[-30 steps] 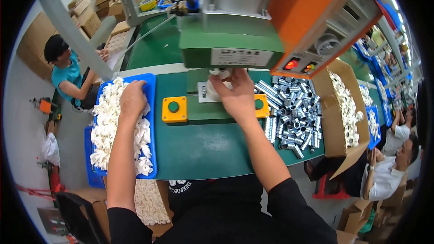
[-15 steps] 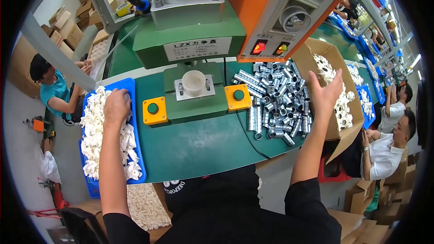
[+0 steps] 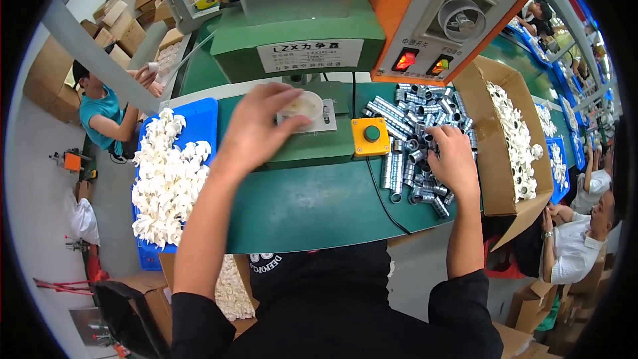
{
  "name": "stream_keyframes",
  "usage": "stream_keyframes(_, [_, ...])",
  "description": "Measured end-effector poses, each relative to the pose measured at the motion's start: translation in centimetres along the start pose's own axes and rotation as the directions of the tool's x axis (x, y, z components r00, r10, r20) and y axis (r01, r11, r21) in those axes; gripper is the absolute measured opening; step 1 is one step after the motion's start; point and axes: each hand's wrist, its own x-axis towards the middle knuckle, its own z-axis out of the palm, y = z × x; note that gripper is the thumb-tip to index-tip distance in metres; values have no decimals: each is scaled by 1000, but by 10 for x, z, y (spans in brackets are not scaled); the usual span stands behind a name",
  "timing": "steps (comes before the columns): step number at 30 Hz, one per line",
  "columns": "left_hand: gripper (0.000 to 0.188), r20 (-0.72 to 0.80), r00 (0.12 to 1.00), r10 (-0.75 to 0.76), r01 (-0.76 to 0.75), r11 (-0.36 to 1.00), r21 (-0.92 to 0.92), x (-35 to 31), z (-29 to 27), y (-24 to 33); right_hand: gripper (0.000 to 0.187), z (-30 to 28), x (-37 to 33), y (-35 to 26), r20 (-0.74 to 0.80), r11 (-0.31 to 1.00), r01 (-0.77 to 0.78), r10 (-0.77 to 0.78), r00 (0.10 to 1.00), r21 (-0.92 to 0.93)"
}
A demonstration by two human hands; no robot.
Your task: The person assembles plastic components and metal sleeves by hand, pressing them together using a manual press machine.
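Note:
My left hand [image 3: 256, 123], slightly blurred, reaches over the round whitish holder [image 3: 307, 110] under the press, with thumb and fingers apart around its rim. A pale piece seems to lie inside the holder, though the fingers partly hide it. On the right, my right hand [image 3: 453, 159] touches the heap of shiny metal sleeves [image 3: 413, 118] with curved fingers; thumb and fingertips are apart and no sleeve is lifted. White plastic pieces [image 3: 169, 189] fill a blue tray [image 3: 207, 119] at the left.
The green press [image 3: 292, 33] stands ahead, beside an orange control box [image 3: 392, 0] with lit switches. A yellow box with a green button [image 3: 371, 135] sits right of the holder. At right stands a cardboard box [image 3: 488, 139] with white parts. Co-workers sit at both sides.
My left hand has moved right from the tray to the holder. My right hand has come down from beside the cardboard box onto the metal sleeves. The view has shifted slightly.

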Motion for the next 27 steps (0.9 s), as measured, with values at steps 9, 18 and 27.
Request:
stream_keyframes(9, [38,-12,1000,3,-3,1000,8,0,23,6,33,-2,1,2,-112,981,-70,91,990,182])
stream_keyframes(18, [37,-109,992,67,-48,985,163,-19,32,21,33,42,32,-69,-107,189,81,127,986,978])
stream_keyframes(27, [29,-252,952,-173,118,968,-221,-51,13,23,39,66,70,-162,-157,-205,156,11,988,966])
